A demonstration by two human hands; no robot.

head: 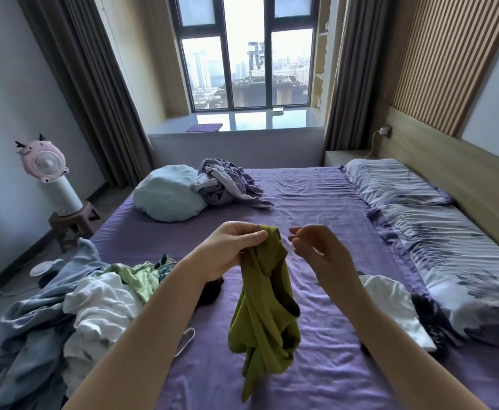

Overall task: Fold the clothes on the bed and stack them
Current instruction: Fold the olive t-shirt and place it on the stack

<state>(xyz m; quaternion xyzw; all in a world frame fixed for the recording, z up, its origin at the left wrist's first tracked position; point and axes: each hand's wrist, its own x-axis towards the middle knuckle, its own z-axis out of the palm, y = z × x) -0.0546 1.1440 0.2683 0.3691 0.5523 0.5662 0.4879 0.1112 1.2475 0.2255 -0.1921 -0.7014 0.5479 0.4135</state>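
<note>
Left hand (pixel 236 247) pinches the top edge of an olive green garment (pixel 263 294) hanging limp over the bed (pixel 316 196); right hand (pixel 316 250) hovers beside it, fingers loosely curled, empty. Light, soft, floppy cloth: best pinched at both top corners.

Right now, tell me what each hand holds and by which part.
The left hand pinches the olive-green garment by its top edge, letting it hang above the bed. The right hand holds nothing.
</note>
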